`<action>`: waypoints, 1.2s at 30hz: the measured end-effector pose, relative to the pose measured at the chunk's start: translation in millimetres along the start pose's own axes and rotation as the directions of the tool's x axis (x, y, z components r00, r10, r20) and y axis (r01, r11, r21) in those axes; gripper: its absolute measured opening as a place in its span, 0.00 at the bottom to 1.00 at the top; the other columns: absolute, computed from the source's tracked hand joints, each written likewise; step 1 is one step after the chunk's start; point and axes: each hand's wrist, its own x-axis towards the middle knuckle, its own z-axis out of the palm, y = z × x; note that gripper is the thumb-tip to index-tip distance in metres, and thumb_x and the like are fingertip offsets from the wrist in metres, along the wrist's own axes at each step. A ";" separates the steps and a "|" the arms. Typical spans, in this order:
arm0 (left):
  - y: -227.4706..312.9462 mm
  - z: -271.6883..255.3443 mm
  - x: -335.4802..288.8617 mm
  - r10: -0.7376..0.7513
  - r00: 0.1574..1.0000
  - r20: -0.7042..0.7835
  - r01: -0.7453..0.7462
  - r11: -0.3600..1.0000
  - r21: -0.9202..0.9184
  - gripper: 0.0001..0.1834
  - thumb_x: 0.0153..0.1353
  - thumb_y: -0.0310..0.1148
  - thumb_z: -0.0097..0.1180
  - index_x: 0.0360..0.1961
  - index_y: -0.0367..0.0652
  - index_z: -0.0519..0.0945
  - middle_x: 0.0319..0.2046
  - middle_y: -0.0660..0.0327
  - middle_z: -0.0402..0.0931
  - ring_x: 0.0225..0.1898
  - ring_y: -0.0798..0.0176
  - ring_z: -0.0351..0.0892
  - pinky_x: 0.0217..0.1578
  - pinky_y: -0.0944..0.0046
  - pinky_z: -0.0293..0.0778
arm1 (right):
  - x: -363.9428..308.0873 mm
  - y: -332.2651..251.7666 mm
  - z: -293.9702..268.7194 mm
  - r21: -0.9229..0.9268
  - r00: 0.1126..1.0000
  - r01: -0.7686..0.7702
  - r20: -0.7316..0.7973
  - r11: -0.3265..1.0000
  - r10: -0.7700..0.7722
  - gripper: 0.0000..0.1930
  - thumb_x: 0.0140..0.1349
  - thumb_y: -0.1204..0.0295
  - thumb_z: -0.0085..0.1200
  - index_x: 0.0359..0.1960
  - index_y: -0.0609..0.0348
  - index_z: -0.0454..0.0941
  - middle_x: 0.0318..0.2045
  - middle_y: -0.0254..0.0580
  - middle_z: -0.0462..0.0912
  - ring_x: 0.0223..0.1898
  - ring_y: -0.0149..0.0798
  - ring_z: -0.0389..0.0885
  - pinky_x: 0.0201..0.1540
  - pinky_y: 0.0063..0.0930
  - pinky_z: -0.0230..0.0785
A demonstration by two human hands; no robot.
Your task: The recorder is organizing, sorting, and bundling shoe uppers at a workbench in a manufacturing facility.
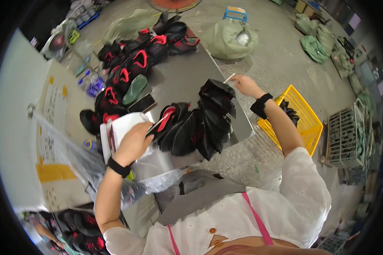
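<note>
Both hands busy: left hand (134, 142) grips a white pad (123, 127), right hand (246, 85) pinches a thin white stick (229, 78) pointing up-left.

yellow basket (307, 123) right of table | green sacks (230, 39) on floor | grey crate (344, 136)

Left hand (134, 142) grips a white paper pad (121, 127) near the desk's (178, 80) front edge. Right hand (246, 86) pinches a small white tag (229, 78) beside black garments (200, 123). Yellow basket (304, 119) stands on the floor off the desk's right edge.
</note>
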 end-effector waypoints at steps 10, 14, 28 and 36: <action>-63.9 103.8 78.2 -0.096 0.991 0.091 0.094 0.995 0.026 0.25 0.52 0.26 0.48 0.52 0.30 0.62 0.42 0.39 0.70 0.46 0.40 0.69 0.47 0.54 0.65 | 62.0 106.6 51.6 -0.271 0.922 -0.044 0.359 0.961 0.143 0.29 0.49 0.84 0.40 0.56 0.49 0.62 0.59 0.42 0.60 0.54 0.48 0.67 0.52 0.37 0.64; -71.1 103.7 80.4 -0.401 0.866 0.300 0.407 0.912 0.044 0.20 0.52 0.27 0.46 0.48 0.35 0.65 0.39 0.42 0.70 0.41 0.40 0.71 0.42 0.51 0.67 | 103.7 118.2 98.7 0.001 0.828 0.251 0.518 0.968 -0.215 0.25 0.54 0.76 0.44 0.56 0.46 0.61 0.61 0.39 0.58 0.55 0.46 0.66 0.52 0.35 0.63; 137.5 135.4 74.9 -0.722 0.559 -0.407 0.818 0.561 0.129 0.09 0.51 0.35 0.51 0.22 0.43 0.78 0.21 0.55 0.75 0.29 0.52 0.77 0.27 0.55 0.71 | 130.6 192.7 121.3 0.765 0.828 -0.229 0.478 0.602 -0.293 0.16 0.60 0.61 0.40 0.42 0.58 0.71 0.41 0.37 0.75 0.41 0.36 0.71 0.37 0.29 0.64; 404.8 225.2 -30.0 -0.864 -0.106 -0.493 0.456 0.398 -0.796 0.10 0.60 0.33 0.47 0.32 0.38 0.78 0.26 0.60 0.77 0.30 0.66 0.77 0.34 0.66 0.72 | 89.3 -47.9 -87.3 0.411 0.203 -0.885 -0.076 -0.216 -0.976 0.07 0.55 0.76 0.39 0.23 0.67 0.67 0.60 0.55 0.58 0.65 0.53 0.42 0.63 0.61 0.18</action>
